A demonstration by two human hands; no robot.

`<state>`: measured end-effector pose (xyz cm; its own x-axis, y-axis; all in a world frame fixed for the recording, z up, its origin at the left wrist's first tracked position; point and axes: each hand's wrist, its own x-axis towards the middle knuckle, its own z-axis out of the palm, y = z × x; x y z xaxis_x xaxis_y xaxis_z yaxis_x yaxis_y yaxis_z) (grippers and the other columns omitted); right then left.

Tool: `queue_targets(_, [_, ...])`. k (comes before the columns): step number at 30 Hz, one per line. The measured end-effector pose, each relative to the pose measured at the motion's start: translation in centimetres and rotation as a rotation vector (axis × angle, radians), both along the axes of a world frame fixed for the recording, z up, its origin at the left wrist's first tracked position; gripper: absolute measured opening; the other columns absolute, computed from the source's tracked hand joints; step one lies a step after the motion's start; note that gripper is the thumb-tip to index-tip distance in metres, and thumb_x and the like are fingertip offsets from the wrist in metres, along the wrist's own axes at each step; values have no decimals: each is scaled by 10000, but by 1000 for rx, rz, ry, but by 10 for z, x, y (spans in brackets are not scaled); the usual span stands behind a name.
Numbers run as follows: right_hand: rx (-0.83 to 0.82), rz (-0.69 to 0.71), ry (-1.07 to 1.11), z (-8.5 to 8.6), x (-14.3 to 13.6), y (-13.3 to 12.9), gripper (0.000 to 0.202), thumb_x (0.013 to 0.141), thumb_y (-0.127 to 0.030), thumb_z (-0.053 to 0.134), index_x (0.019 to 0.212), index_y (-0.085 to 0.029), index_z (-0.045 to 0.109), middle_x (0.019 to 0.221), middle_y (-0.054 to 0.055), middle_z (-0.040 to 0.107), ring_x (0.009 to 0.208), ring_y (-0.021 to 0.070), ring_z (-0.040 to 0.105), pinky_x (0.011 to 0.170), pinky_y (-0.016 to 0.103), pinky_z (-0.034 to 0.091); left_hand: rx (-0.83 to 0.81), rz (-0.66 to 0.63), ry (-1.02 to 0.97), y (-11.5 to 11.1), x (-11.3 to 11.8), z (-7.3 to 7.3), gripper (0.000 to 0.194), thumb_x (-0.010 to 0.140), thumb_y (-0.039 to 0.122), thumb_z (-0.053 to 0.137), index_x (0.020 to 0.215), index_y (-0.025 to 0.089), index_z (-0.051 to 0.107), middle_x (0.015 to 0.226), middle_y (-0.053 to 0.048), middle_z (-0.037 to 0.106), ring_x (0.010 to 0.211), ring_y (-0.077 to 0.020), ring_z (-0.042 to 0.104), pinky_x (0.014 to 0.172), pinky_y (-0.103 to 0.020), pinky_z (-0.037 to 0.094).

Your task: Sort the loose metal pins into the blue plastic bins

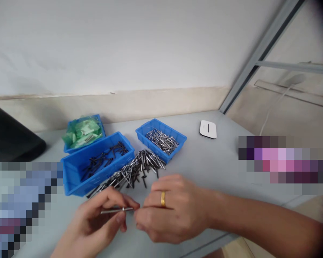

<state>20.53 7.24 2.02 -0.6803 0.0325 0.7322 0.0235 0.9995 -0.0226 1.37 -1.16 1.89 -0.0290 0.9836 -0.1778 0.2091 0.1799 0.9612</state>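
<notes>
The left hand [104, 215] pinches a slim metal pin [113, 211] between thumb and fingers, the pin lying nearly level across the fingertips. The right hand [174, 211], with a gold ring [163, 199] on one finger, is positioned at the pin's right end, its fingers curled together; whether they grip that end cannot be determined. Directly beyond both hands, a loose pile of metal pieces [142, 163], silver and dark, rests on the grey table [210, 161]. Beyond the left hand, behind the pile, stands a blue bin [73, 175] containing dark pieces [104, 159]; farther back, a second bin [102, 127] holds a green bag [84, 132]. Straight beyond the right hand, past the pile, a third bin [144, 139] contains silver pins [164, 141]. Beyond and to the right of the right hand lies a white rounded-square device [208, 129].
</notes>
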Motion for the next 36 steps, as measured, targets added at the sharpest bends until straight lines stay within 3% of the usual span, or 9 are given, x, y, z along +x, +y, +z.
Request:
queue_targets(3, [-19, -17, -27, 2, 2, 0, 110, 862, -211, 509, 890, -173, 608, 664, -50, 578, 548, 79, 472, 514, 243, 358, 29, -38, 10, -1, 0, -1, 268, 725, 448, 670, 658, 196, 609, 629, -12, 621, 608, -149, 565, 562, -222, 464])
queue_targets(7, [-3, -48, -72, 4, 2, 0, 166, 872, -216, 512, 1007, -176, 600, 694, -47, 587, 566, 86, 484, 504, 242, 344, -36, -52, 41, 0, 2, 0, 216, 693, 401, 690, 660, 193, 639, 611, 9, 577, 588, -124, 516, 543, -199, 425])
queue_targets(12, [11, -78, -69, 2, 1, 1, 130, 885, -174, 486, 839, -176, 608, 614, -49, 543, 542, 90, 430, 528, 240, 329, -36, -63, 53, -1, 1, -4, 221, 712, 402, 664, 663, 192, 617, 618, 17, 533, 595, -117, 463, 542, -196, 394])
queue_targets(17, [-4, -100, -67, 0, 1, 5, 145, 889, -167, 479, 812, -164, 602, 626, -32, 535, 583, 101, 436, 584, 238, 360, -37, -95, 50, -1, -2, -5, 246, 721, 415, 662, 659, 187, 594, 606, 23, 480, 582, -114, 426, 534, -199, 371])
queue_targets(27, [-8, -155, -112, 2, 2, 3, 194, 905, -227, 507, 725, -176, 558, 599, -33, 496, 573, 113, 397, 565, 258, 332, 2, -49, 137, 2, -5, 4, 211, 748, 420, 631, 690, 218, 651, 611, 21, 553, 600, -130, 498, 580, -212, 414])
queue_targets(36, [-5, -159, -155, 7, 2, 2, 221, 884, -258, 524, 678, -180, 542, 558, -42, 461, 550, 113, 389, 534, 273, 271, 78, -43, 135, 2, -8, -2, 257, 767, 469, 631, 691, 226, 666, 623, 21, 576, 599, -126, 519, 577, -211, 443])
